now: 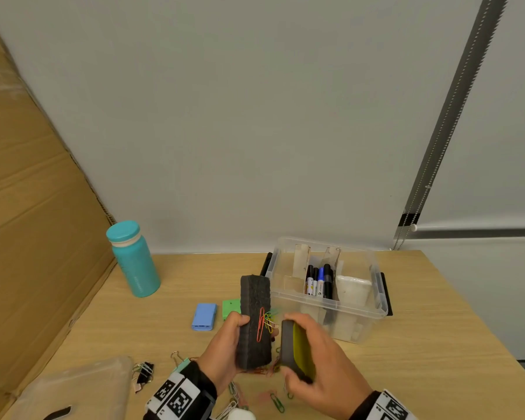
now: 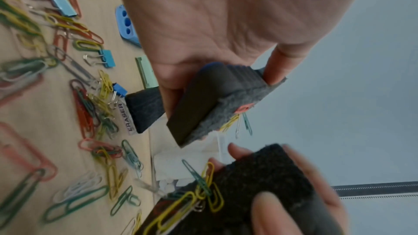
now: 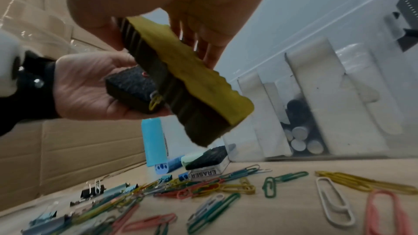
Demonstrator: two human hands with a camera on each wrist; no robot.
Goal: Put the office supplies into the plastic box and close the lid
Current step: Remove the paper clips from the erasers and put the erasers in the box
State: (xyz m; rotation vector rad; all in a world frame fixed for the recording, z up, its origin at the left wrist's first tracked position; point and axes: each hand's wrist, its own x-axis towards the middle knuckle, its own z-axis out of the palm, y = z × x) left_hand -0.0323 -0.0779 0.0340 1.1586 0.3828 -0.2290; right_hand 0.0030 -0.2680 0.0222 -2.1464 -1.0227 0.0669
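Grey felt eraser, paper clips clinging to its face, sits gripped in my left hand at lower centre; my right hand clasps a yellow-backed eraser just beside it. Plastic box stands open upper right of both, on the bench.

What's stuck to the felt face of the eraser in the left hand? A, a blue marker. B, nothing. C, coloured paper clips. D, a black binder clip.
C: in the head view red, yellow and green paper clips cling to the felt of the eraser that the left hand grips.
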